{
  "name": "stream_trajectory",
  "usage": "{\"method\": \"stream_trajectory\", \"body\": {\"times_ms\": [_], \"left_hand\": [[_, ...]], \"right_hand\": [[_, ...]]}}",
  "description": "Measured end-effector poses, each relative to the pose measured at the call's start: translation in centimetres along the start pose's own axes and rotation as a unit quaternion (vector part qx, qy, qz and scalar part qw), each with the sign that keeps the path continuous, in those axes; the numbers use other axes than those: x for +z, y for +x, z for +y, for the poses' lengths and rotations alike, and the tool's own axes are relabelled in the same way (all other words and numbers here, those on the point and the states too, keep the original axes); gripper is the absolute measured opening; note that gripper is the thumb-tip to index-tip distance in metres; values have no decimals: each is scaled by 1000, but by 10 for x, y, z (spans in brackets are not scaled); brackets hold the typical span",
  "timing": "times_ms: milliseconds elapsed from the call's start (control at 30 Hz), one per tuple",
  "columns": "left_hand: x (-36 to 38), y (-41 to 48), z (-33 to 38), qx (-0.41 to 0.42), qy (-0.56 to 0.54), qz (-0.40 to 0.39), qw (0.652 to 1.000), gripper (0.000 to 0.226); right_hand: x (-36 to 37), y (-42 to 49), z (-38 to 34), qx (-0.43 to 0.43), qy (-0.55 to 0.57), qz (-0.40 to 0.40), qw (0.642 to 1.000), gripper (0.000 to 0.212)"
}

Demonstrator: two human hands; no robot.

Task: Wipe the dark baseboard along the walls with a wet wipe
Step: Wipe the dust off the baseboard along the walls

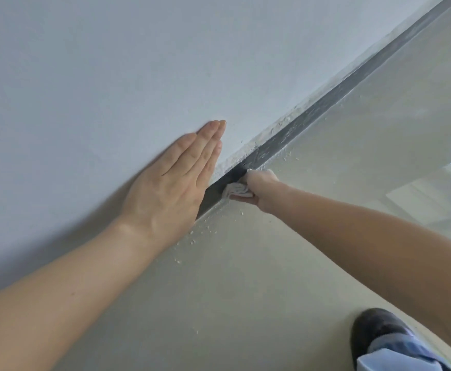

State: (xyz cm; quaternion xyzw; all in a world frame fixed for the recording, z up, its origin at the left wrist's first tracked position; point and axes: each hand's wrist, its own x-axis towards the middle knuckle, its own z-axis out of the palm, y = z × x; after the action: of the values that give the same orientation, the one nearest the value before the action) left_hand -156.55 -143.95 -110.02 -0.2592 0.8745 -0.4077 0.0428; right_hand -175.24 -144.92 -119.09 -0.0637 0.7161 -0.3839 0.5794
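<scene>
The dark baseboard (312, 115) runs diagonally from lower left to upper right where the pale wall meets the floor. Beyond my hands it is streaked with white dust; the short stretch nearest me looks darker. My right hand (259, 187) grips a crumpled white wet wipe (233, 190) and presses it against the baseboard. My left hand (171, 183) lies flat on the wall just above the baseboard, fingers straight and together. It hides part of the baseboard.
The white wall (112, 76) fills the upper left. The light floor (219, 290) carries white crumbs of debris (205, 228) along the baseboard. My dark shoe (377, 330) and a blue trouser leg stand at the bottom right. A bright reflection lies on the floor at right.
</scene>
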Motion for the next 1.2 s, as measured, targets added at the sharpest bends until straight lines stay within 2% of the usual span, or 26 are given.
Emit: {"method": "stream_trajectory", "body": {"times_ms": [67, 100, 167, 233, 300, 367, 433, 533, 633, 767, 900, 1000, 1100, 1200], "left_hand": [[2, 5, 2, -12, 17, 6, 1000, 63], [3, 8, 3, -19, 20, 6, 1000, 64], [2, 12, 6, -37, 16, 4, 999, 66], [-1, 15, 10, -56, 5, -3, 998, 69], [-2, 17, 15, -67, -6, -10, 998, 72], [-2, 18, 16, -71, -8, -14, 997, 73], [-3, 19, 14, -70, -2, -14, 997, 73], [-6, 19, 12, -72, -5, -18, 997, 72], [-5, 18, 15, -78, -5, -29, 996, 71], [0, 19, 18, -85, 11, -21, 996, 70], [-1, 20, 19, -82, 29, -22, 996, 69], [-4, 22, 18, -81, 25, -22, 996, 70], [-7, 21, 18, -87, 17, -26, 996, 69], [-7, 21, 20, -98, 9, -27, 995, 70]], "right_hand": [[-26, 6, -14, -33, 61, 6, 998, 15], [-40, 9, -21, -45, 106, 22, 993, 12], [-63, 14, -33, -43, 171, 62, 982, 20], [-73, 10, -36, -11, 156, 88, 984, 22], [-62, -6, -25, 43, 115, 44, 991, 17], [-38, -23, -9, 89, 92, -51, 990, 15], [-17, -31, -1, 109, 95, -102, 984, 15], [-19, -21, -21, 86, 123, -79, 985, 14], [-51, -6, -49, 73, 176, -43, 981, 18], [-83, -4, -62, 41, 148, -33, 988, 21], [-61, -29, -33, 100, 91, -124, 983, 21], [-34, -40, -27, 105, 92, -175, 975, 20], [-39, -28, -44, 64, 114, -150, 980, 22], [-65, -5, -58, 16, 163, -76, 984, 17]]}}
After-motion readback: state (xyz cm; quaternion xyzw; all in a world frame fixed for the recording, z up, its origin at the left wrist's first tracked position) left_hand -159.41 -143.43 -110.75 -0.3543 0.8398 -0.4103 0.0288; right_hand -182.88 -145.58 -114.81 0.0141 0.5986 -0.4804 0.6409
